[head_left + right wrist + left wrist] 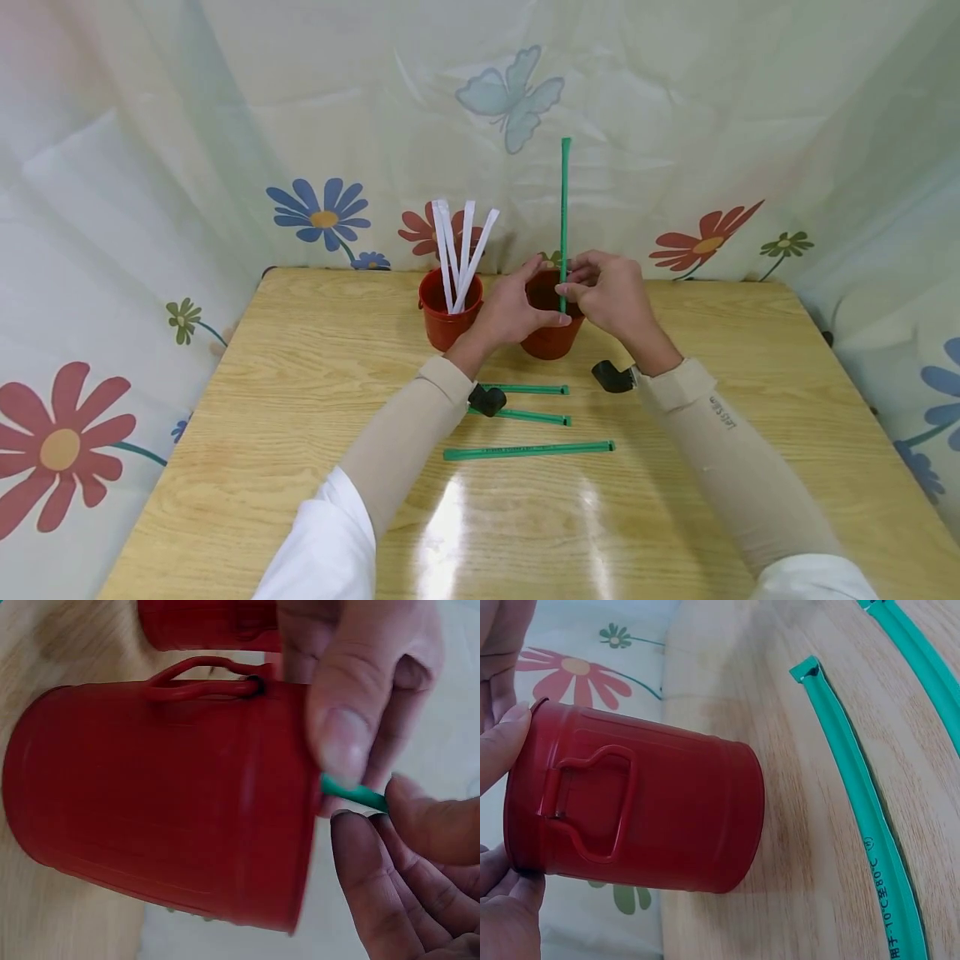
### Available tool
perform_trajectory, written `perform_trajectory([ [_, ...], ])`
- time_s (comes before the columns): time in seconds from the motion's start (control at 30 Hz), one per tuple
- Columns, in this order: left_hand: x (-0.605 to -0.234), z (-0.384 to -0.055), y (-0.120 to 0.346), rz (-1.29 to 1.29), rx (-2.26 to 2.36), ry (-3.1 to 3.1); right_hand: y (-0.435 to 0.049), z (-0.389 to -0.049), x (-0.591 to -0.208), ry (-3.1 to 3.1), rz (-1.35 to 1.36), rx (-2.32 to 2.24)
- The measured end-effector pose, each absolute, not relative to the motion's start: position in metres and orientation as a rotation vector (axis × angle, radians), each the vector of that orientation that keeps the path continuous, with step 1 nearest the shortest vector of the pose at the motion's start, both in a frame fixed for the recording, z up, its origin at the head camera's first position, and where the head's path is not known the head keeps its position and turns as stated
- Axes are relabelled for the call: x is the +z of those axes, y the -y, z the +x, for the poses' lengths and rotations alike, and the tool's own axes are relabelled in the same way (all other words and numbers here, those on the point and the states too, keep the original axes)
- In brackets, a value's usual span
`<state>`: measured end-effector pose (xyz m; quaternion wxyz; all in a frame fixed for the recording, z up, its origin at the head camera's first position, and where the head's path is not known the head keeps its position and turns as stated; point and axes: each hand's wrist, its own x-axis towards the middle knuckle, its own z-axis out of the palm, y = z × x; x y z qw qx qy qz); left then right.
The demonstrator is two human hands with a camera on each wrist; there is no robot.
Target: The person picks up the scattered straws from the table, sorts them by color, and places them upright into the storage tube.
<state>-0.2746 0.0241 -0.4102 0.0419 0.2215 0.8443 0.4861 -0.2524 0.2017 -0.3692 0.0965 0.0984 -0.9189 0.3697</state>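
Note:
A red metal bucket (pixel 551 343) with small side handles stands at the back of the table. My left hand (pixel 513 307) grips its rim, thumb on the near side and fingers reaching round to the back. Over the bucket's mouth, my right hand (pixel 609 287) pinches a straw in a green wrapper (pixel 564 208) between thumb and fingers. The straw stands upright, its lower end at the mouth behind the left thumb. In the right wrist view, a short piece of the green straw (pixel 358 795) shows between the rim and the right fingertips.
To the left, a second red bucket (pixel 450 330) holds several white paper-wrapped straws (pixel 467 242). Three green-wrapped straws (pixel 528 451) lie on the wooden table (pixel 315 375) in front of the buckets. A flowered curtain (pixel 360 100) hangs close behind.

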Motion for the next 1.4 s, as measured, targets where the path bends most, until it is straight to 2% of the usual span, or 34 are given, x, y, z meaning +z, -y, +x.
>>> perform_trajectory([
  [0.3, -0.41, -0.276, -0.023, 0.684, 1.48, -2.568, -0.205, -0.246, -0.377, 2.724, 0.29, 1.055],
  [0.6, -0.408, -0.276, -0.022, 0.666, 1.436, -2.596, -0.21, -0.209, -0.385, 2.683, 0.341, 1.012],
  [1.0, -0.405, -0.276, -0.023, 0.622, 1.374, -2.618, -0.218, -0.148, -0.441, 2.916, 0.711, 0.931],
  [1.4, -0.406, -0.275, -0.023, 0.623, 1.375, -2.609, -0.219, -0.126, -0.464, 3.015, 0.977, 0.741],
])
